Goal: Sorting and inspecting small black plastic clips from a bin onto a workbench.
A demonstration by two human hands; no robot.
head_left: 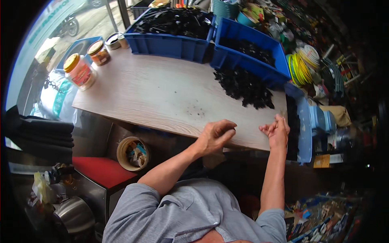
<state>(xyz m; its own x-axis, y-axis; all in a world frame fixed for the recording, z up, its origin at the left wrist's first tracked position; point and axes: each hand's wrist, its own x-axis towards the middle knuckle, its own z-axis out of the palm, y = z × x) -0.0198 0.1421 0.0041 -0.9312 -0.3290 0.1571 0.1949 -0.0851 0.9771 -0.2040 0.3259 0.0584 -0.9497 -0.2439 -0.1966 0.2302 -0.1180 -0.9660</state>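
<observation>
My left hand (216,135) is over the near edge of the pale wood-grain table (142,87). Its fingers are curled, thumb and forefinger drawn close; a tiny dark spot shows by the tips, too small to name. At the table's right end, my right hand (278,133) is raised with its fingers bent in; whether it holds anything is hidden. Beyond both hands lies a loose pile of small black parts (245,87). Behind the pile stands a blue crate (251,69) with more black parts inside. Dark specks (196,109) dot the tabletop left of the pile.
Another blue crate (168,50), heaped with glossy black pieces, is at the back. Jars (79,71) line the far left corner. A light-blue bin (304,129) adjoins the table's right end. Below, a round bucket (121,152) holds scraps beside a red-topped cabinet (99,170).
</observation>
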